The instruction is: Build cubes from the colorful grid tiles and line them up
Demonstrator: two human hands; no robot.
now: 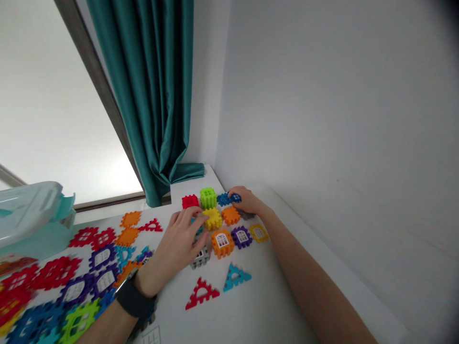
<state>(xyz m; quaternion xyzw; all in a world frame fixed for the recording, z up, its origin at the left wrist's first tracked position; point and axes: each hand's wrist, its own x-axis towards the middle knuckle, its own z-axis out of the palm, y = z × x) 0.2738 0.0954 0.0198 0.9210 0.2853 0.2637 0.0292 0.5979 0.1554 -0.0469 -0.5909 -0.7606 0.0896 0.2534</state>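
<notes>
A cluster of interlocking toy blocks stands on the white table (251, 310) near the wall: a red block (190, 201), a lime green cube (208, 197), a blue block (225, 198), a yellow cube (213, 219) and an orange block (230, 215). My right hand (245, 200) rests at the far side, fingers pinched on the blue block. My left hand (179, 246), with a black watch on the wrist, has its fingers curled with the fingertips touching the yellow cube. In front sit an orange window cube (222, 242), a purple window piece (241, 236), a yellow frame (258, 232) and a grey cube (201, 258).
Loose flat pieces in red, purple, blue, orange and green (75, 282) cover the table's left side. A red triangle (201, 292) and a teal triangle (235, 277) lie nearer me. A clear lidded bin (32, 210) stands at far left. A teal curtain (150, 95) hangs behind.
</notes>
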